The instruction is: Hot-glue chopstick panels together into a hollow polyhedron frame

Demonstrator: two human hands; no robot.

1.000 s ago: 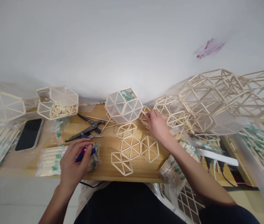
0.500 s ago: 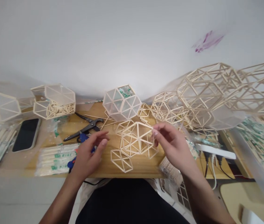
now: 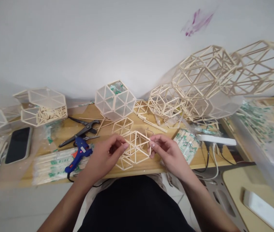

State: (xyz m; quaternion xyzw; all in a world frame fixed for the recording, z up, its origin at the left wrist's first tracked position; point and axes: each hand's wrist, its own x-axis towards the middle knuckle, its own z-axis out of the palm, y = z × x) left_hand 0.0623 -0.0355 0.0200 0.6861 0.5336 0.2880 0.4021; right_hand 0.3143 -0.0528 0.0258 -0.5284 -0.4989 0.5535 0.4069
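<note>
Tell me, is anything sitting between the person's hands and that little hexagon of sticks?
Nothing visible does. The left hand and the right hand already pinch the stick hexagon by its two sides, above the wooden table. The blue glue gun lies off to the left, apart from them.

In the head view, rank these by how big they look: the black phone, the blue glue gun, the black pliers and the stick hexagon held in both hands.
1. Black pliers, the longest span.
2. Black phone and blue glue gun look about alike; I would not rank them.

The stick hexagon looks similar too, but it is raised nearer the camera between left hand and right hand, so its rank is unsure.
</note>
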